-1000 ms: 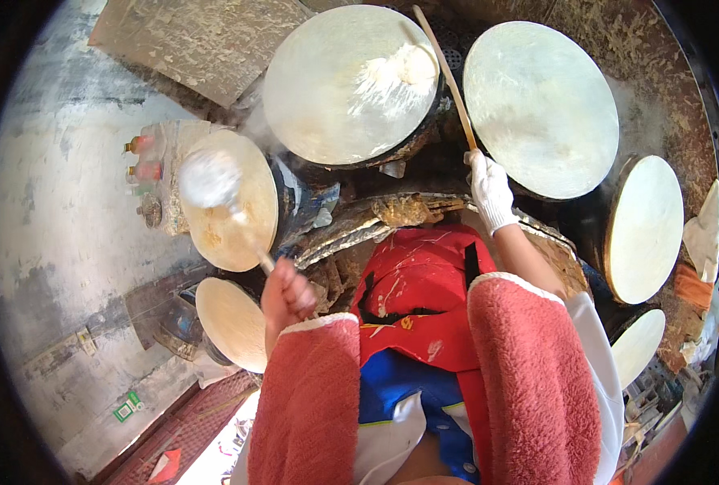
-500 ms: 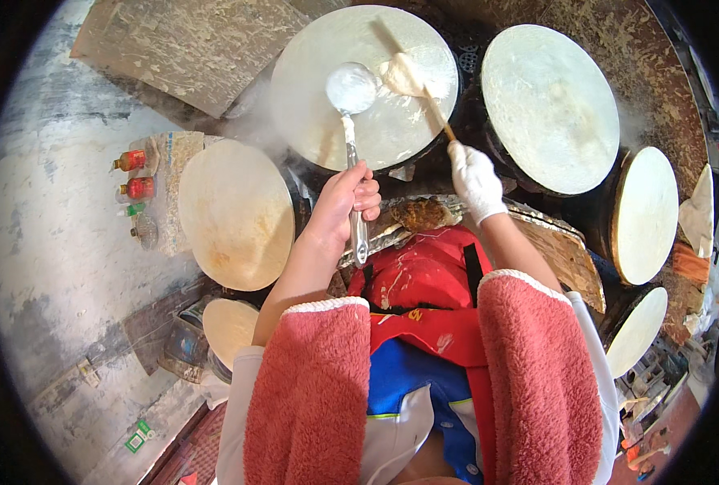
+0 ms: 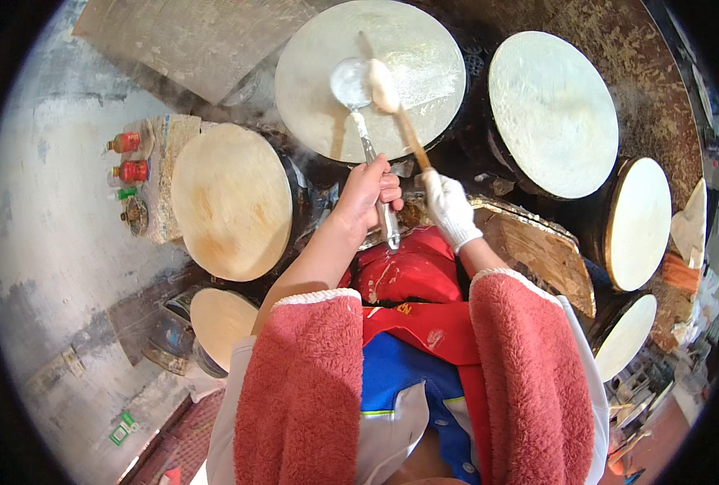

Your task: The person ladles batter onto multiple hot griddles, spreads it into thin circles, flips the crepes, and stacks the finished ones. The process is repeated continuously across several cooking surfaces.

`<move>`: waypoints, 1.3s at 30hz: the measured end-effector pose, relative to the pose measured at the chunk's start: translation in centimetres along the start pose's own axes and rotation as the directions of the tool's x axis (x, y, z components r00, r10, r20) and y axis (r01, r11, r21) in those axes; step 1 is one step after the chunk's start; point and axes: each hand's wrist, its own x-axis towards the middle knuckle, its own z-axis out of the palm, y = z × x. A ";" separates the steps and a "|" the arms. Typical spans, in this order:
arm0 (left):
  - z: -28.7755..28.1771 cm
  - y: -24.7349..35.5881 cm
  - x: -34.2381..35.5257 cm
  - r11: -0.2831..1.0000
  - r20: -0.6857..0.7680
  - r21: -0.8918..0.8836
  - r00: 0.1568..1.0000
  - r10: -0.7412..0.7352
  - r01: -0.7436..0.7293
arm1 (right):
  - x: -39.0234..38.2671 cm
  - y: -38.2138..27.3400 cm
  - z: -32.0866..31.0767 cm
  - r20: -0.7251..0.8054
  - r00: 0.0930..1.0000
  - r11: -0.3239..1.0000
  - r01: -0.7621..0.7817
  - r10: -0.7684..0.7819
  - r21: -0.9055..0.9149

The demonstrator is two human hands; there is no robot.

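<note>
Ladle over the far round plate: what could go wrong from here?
The bare left hand grips the ladle close to the near edge of the round plate in this view; if that plate is hot, it might get burned. The wooden-handled tool in the gloved right hand has its coated end right by the ladle's bowl, so they might knock together.

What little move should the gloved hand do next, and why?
Perhaps the right hand should swing the stick away from the ladle, toward the rough white patch: the ladle's bowl crowds the stick's white end, and that patch on the round plate looks uneven.
</note>
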 end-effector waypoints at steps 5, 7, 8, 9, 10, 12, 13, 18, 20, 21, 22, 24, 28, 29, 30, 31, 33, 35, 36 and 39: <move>-2.3 1.5 -5.6 0.421 0.636 -0.728 0.762 0.122 0.541 | 1.6 -1.1 -5.0 0.057 0.998 0.993 0.028 -0.021 -0.117; -2.8 -0.2 -8.2 0.765 0.621 -0.577 0.762 0.184 0.286 | 3.4 -1.3 -8.1 -0.073 0.997 0.992 0.027 -0.037 -0.126; -2.9 -1.2 -9.1 0.887 0.672 -0.441 0.706 0.224 0.139 | 3.9 -1.2 -8.8 -0.163 0.986 0.995 -0.003 -0.014 -0.099; -2.8 -2.0 -9.6 0.866 0.604 -0.489 0.758 0.248 0.107 | 4.0 -0.9 -8.9 -0.161 0.986 0.991 0.023 -0.044 -0.129; -2.7 -2.8 -10.1 0.851 0.573 -0.519 0.771 0.278 0.079 | 4.1 -0.5 -8.6 -0.114 0.980 0.961 0.130 -0.162 -0.245; -2.3 -4.3 -11.2 0.814 0.523 -0.578 0.791 0.316 0.057 | 2.7 0.8 -6.8 0.059 0.935 0.829 0.337 -0.349 -0.446; -2.2 -5.0 -11.8 0.789 0.500 -0.611 0.803 0.323 0.063 | 2.1 1.3 -6.0 0.223 0.891 0.775 0.454 -0.396 -0.439; -4.0 -9.3 -17.0 0.556 0.227 -0.829 0.874 0.429 -0.057 | -0.3 1.9 -2.7 0.444 0.796 0.813 0.541 -0.412 -0.215; -6.0 -11.8 -19.6 0.443 0.165 -0.891 0.837 0.522 -0.101 | -0.4 0.9 -1.3 0.499 0.836 0.930 0.339 -0.230 -0.140; -7.1 -13.2 -21.1 0.402 0.144 -0.909 0.820 0.553 -0.111 | -0.5 0.4 -0.2 0.503 0.829 0.916 0.368 -0.245 -0.160; -8.3 -14.5 -22.6 0.353 0.127 -0.929 0.807 0.577 -0.107 | -0.8 -0.2 1.0 0.504 0.825 0.902 0.392 -0.257 -0.181; -10.4 -16.8 -26.0 0.220 0.015 -0.962 0.776 0.631 -0.160 | -1.9 -1.2 4.6 0.490 0.787 0.808 0.537 -0.375 -0.243; -13.1 -20.1 -33.5 0.312 -0.130 -0.773 0.619 0.774 -0.553 | -5.3 -3.7 13.7 0.596 0.648 0.736 0.663 -0.474 -0.136; -13.2 -21.0 -35.1 0.443 -0.356 -0.458 0.615 0.703 -0.771 | -6.1 -4.5 16.2 0.627 0.557 0.640 0.759 -0.545 -0.118; -13.1 -22.0 -36.6 0.536 -0.495 -0.128 0.522 0.695 -0.835 | -6.8 -5.2 18.7 0.654 0.491 0.555 0.822 -0.576 -0.129; -13.4 -22.7 -37.6 0.632 -0.628 -0.012 0.498 0.598 -0.775 | -7.8 -6.0 21.6 0.660 0.444 0.512 0.853 -0.606 -0.104; -14.3 -23.8 -38.7 0.644 -0.660 -0.213 0.594 0.459 -0.734 | -9.4 -7.5 27.0 0.711 0.432 0.474 0.867 -0.555 -0.157; -16.6 -24.1 -39.5 0.519 -0.496 -0.548 0.754 0.430 -0.656 | -10.7 -8.9 32.1 0.761 0.476 0.424 0.858 -0.441 -0.290; -17.7 -24.2 -39.3 0.372 -0.383 -0.749 0.816 0.433 -0.548 | -11.1 -9.3 33.9 0.769 0.493 0.369 0.859 -0.407 -0.355; -20.0 -24.7 -37.9 0.006 -0.338 -0.934 0.889 0.308 -0.357 | -11.5 -9.6 38.0 0.776 0.476 0.173 0.878 -0.414 -0.446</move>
